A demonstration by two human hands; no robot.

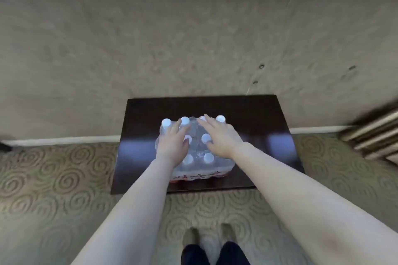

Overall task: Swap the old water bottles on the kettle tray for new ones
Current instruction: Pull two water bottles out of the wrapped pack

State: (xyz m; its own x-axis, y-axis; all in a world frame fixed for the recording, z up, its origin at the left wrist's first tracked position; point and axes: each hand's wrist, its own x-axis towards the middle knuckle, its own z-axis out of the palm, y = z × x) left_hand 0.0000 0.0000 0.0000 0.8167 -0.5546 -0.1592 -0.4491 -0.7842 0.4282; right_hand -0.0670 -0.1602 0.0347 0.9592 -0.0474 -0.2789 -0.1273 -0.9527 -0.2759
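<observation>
A shrink-wrapped pack of water bottles with white caps and a red-printed label stands on a dark glossy low table. Both of my hands rest on top of the pack. My left hand lies over its left side, fingers spread between the caps. My right hand lies over the right side, fingers stretched toward the far caps. Neither hand is closed around a bottle. No kettle tray is in view.
The table stands against a beige textured wall with a white baseboard. Patterned swirl carpet covers the floor. A slatted wooden piece juts in at the right edge. My feet show at the bottom.
</observation>
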